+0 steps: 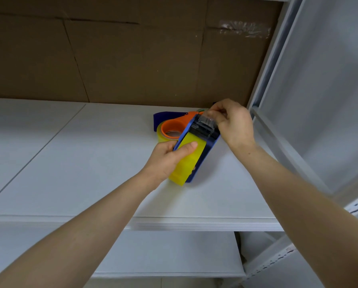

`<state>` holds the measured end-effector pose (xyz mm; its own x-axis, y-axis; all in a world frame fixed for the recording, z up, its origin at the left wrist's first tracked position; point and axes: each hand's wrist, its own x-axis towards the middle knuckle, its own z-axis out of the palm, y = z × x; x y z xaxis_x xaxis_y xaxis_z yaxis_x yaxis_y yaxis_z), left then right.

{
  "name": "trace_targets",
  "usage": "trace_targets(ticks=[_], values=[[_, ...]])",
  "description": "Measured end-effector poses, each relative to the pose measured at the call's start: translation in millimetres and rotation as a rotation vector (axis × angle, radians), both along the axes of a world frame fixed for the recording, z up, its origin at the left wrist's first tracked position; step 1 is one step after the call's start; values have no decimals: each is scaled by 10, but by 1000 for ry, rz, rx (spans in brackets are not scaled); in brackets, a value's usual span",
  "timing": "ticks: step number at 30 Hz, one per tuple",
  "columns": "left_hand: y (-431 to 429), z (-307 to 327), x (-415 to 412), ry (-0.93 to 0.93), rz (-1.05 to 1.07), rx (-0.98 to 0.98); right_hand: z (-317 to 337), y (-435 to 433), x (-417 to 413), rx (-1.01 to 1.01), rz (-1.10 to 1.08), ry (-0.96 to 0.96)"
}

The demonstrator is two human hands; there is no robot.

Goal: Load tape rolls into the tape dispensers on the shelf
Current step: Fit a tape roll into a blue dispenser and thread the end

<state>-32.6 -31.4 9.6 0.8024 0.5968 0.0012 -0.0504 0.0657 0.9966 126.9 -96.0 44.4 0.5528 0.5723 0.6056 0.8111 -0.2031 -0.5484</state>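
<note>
head view: the only view, looking forward and down onto the white shelf (90, 163)
blue dispenser (210, 145): lying on the shelf right of centre, nose toward 1 o'clock, tail toward 7 o'clock
yellow tape roll (186, 165): seated in the blue dispenser, filling its lower half
left hand (167, 159): curled round the roll and frame from the 9 o'clock side, thumb (189, 146) pressed flat on the yellow face
right hand (234, 123): at the nose, fingertips closed in a pinch on the clear tape end (208, 119)
black head (203, 129): roller and cutter part at the nose, tape end drawn up just over it
step in hand: by the look of it, threading the free end through the head
doing it well: pull straight along the 1 o'clock line, flat and centred, sticky side off the fingers; clamp the roll with the thumb so only a short length pays out
orange dispenser (174, 125): at 10 o'clock, touching or just beside the blue one, a pale roll (160, 135) on it
dark blue piece (163, 117): behind the orange one, at 11 o'clock; kind unclear
in the way: cardboard (132, 59) close behind the nose and steel post (277, 59) at 2 o'clock, little room to draw the tape far
lower shelf (163, 252): at 6 o'clock, below
</note>
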Motion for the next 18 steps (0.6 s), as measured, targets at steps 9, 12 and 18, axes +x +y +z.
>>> trace_targets(ticks=[9, 12, 18], values=[[-7, -39, 125, 44, 61, 64, 1, -11, -155, 1, 128, -322], [-21, -26, 145, 69, 88, 71, 163, 0, -136, -15, 149, -330], [-55, -25, 73, 63, 73, 73, 210, -57, 242, -34, 36, 124]])
